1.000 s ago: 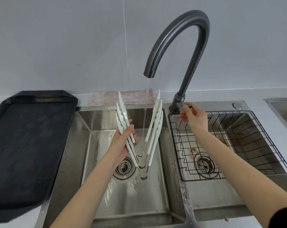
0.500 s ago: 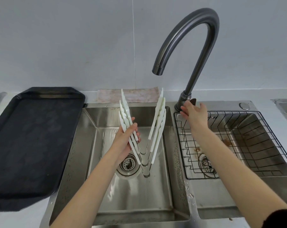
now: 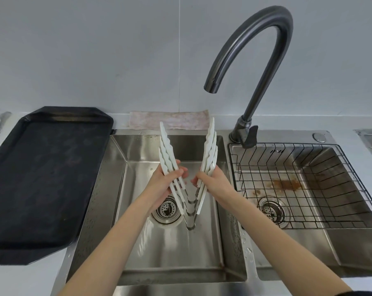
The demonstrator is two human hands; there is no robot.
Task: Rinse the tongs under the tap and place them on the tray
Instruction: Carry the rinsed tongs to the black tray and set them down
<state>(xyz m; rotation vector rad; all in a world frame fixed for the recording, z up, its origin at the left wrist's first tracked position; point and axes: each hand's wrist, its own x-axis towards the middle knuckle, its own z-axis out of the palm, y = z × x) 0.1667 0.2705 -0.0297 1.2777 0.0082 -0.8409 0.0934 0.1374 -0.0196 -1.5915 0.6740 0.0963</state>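
- White plastic and bare steel make up the tongs (image 3: 188, 167), several pairs nested together into one V, with the joined steel ends pointing down and the scalloped white tips pointing up.
- The tongs are held over the left basin (image 3: 172, 242) of the steel sink, above and just right of its drain (image 3: 167, 210), and they do not touch the basin floor.
- The left hand (image 3: 162, 184) grips the left bundle of arms, thumb across the front and fingers curled behind.
- The right hand (image 3: 210, 182) holds the right bundle, its fingers wrapped round the white arms from the outer side (the fingertips show between the two bundles).
- The tap (image 3: 251, 67), a dark curved spout, rises behind the sink at the divider between the basins; its mouth hangs above the right-hand tips of the tongs, and no stream of water can be seen.
- The tap's lever (image 3: 250, 137) sits at its base, untouched by either hand.
- A black tray (image 3: 42, 178) lies on the bench just left of the sink, its edge touching the sink's rim.
- A wire rack (image 3: 304, 184) sits in the right basin, over a brown stain and a second drain.
- A pinkish cloth (image 3: 170, 120) lies behind the sink against the wall.
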